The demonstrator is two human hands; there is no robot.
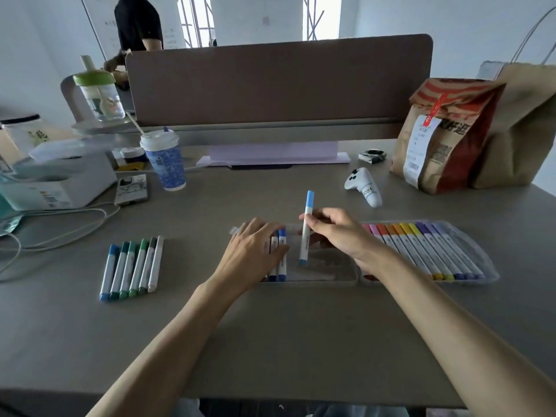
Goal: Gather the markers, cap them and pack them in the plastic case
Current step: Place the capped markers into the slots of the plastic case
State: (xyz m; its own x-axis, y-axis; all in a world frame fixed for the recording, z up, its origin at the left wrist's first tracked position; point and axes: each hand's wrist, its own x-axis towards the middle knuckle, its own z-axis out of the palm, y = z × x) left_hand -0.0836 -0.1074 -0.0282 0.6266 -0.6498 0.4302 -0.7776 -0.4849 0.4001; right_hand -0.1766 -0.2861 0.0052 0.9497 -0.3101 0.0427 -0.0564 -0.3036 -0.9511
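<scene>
Markers and case logged on flat grey desk (pixel 270 332); entries by size.

- Brown fabric divider panel (pixel 279 82) stands along the far edge of the desk.
- Plain kraft paper bag (pixel 523 124) at far right. A red-printed brown paper bag (pixel 445 139) with a white receipt stands against its left side.
- Clear plastic two-part marker case (pixel 340 270) lies opened flat in front of the person, its halves side by side.
- Right half holds a full row of capped markers (pixel 421 251), pink through orange and yellow to purple, packed touching.
- Left half is mostly bare; a few dark blue-capped markers (pixel 282 254) lie at its left end.
- Blue patterned paper cup with white lid (pixel 167 164) is far left; white game controller (pixel 364 185) is beyond the case.
- Loose row of capped markers (pixel 132 267) (blue, teals, greens, grey, white) lies on the desk, well left of the case and touching one another.
- Left hand (pixel 255 251) is flat, fingers extended, resting on the dark blue-capped markers.
- Right hand (pixel 337 233) pinches a white-barrelled light-blue marker (pixel 307 227) mid-barrel. The marker is capped and near upright, its lower end over the bare part of the left half. Contact with the case floor: cannot tell.
</scene>
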